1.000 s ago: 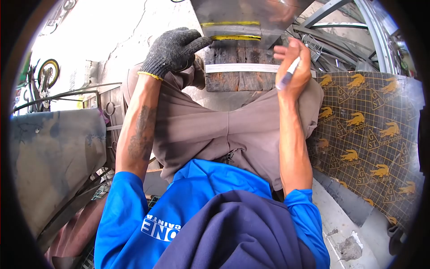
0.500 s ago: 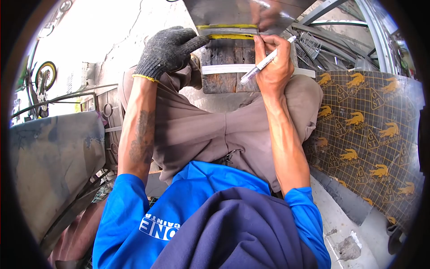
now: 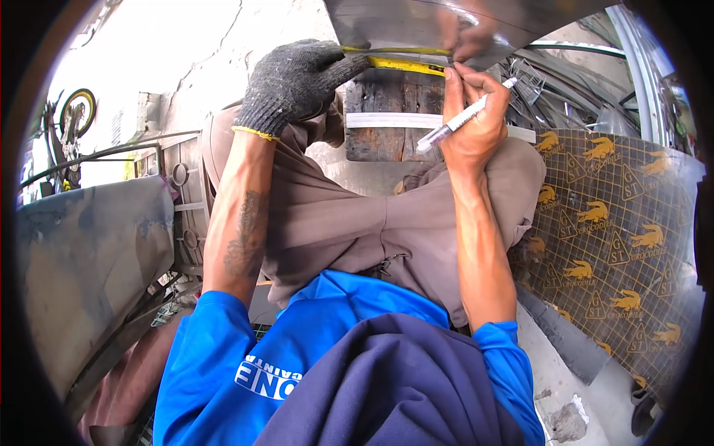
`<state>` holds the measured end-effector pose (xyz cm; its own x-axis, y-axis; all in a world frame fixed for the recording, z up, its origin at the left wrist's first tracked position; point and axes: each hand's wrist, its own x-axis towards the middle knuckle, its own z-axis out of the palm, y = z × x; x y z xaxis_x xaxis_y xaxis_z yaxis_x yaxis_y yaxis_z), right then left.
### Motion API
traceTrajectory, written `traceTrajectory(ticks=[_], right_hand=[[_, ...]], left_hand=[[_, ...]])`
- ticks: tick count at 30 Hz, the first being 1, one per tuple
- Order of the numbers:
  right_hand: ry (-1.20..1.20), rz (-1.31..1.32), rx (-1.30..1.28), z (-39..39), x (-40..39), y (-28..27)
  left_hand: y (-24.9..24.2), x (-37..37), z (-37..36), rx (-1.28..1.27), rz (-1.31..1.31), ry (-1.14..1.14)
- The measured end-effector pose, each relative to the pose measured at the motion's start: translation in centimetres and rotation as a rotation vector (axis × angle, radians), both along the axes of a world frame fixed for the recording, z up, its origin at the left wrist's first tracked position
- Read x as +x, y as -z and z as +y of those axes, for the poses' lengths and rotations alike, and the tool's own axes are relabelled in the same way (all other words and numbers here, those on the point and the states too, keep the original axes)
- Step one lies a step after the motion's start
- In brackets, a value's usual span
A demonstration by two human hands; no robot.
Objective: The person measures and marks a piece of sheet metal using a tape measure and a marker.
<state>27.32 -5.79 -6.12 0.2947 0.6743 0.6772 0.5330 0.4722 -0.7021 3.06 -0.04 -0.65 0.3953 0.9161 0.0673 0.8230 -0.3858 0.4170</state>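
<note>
A yellow tape measure [image 3: 407,66] stretches along the near edge of a shiny metal sheet [image 3: 405,28], which mirrors my fingers. My left hand [image 3: 294,83], in a dark knitted glove, is closed on the tape's left end; whether the case is in its palm is hidden. With bare fingertips, my right hand [image 3: 480,137] pinches the tape's other end at the sheet's edge. A white marker pen [image 3: 468,114] is held slanting across the same hand, tip end down to the left. Under them stands a worn wooden block [image 3: 372,145] with a white strip [image 3: 394,121] lying across it.
On the right leans a dark board with a yellow grid and crocodile prints [image 3: 587,245]. Metal scraps [image 3: 573,85] are piled behind it. A draped grey panel [image 3: 97,245] and a metal frame are at the left; farther off is a wheel [image 3: 77,119].
The view has shifted slightly, so hands, sheet and block appear farther right. The sheet looks more tilted. Both hands keep hold of the tape and the marker pen stays in my right hand.
</note>
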Motion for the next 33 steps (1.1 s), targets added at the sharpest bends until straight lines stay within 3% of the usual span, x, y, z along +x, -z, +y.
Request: traceTrajectory(ticks=[33], right_hand=[[-0.023,0.006,-0.023,-0.1,0.2,0.0]], left_hand=[[-0.5,1.1,-0.7,-0.070,-0.023,-0.134]])
